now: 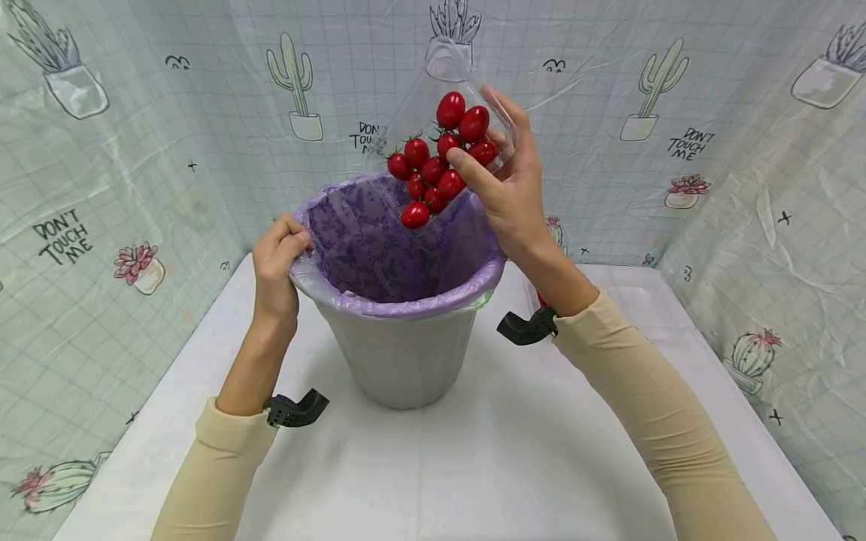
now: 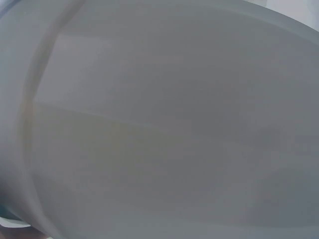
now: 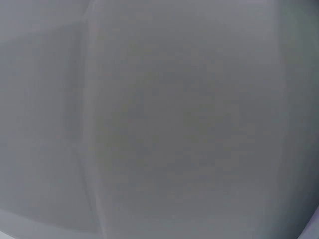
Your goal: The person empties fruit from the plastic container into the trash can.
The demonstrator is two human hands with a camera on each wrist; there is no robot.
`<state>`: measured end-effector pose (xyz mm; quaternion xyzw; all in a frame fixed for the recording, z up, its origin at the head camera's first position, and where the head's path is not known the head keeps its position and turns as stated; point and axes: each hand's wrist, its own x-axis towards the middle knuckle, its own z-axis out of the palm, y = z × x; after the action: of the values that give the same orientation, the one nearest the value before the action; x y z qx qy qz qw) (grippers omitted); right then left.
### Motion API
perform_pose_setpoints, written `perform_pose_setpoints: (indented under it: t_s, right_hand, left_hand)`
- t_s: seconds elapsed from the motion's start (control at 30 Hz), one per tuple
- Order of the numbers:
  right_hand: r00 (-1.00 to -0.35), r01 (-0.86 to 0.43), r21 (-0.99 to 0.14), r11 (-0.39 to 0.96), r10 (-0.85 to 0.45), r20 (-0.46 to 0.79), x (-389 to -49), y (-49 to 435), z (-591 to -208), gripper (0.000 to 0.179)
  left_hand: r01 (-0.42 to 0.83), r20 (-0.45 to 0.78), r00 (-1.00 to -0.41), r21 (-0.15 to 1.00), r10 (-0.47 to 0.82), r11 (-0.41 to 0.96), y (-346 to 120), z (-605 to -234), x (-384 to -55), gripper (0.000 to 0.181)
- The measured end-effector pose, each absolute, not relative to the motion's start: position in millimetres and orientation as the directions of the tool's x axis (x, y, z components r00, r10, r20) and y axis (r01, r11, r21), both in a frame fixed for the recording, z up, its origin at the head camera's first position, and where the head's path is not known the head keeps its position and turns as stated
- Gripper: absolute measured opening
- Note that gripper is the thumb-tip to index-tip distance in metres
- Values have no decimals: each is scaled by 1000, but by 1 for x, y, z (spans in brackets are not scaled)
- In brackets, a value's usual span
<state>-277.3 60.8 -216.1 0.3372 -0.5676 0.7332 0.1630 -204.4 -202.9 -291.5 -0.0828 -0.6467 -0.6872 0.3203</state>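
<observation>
A grey bin (image 1: 406, 361) stands upright on the white table, lined with a purple patterned bag (image 1: 379, 248) folded over its rim. My left hand (image 1: 276, 263) grips the rim at its left side, thumb over the bag's edge. Above the bin's right side, my right hand (image 1: 510, 195) holds a tilted clear plastic container (image 1: 422, 90), thumb on the near face. Several red cherry tomatoes (image 1: 433, 171) show in it, some with green stems; the lowest are over the bin's mouth. Grey bin wall (image 2: 164, 119) fills the left wrist view, and similarly the right wrist view (image 3: 184, 119).
Behind the right forearm, a clear tray (image 1: 639, 300) lies on the table (image 1: 419, 481). A small red thing (image 1: 542, 299) shows beside the right wrist, mostly hidden. A cactus-printed cloth (image 1: 223, 98) hangs around the back and sides.
</observation>
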Motion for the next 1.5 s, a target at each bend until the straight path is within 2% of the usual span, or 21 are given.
perform_pose_setpoints:
  t_s: [1.5]
  right_hand:
    - [-691, -653, -698, -296, -145, 708, -277, 60, -217, 73]
  left_hand:
    - [562, 540, -772, 826, -334, 37, -203, -292, -206, 19]
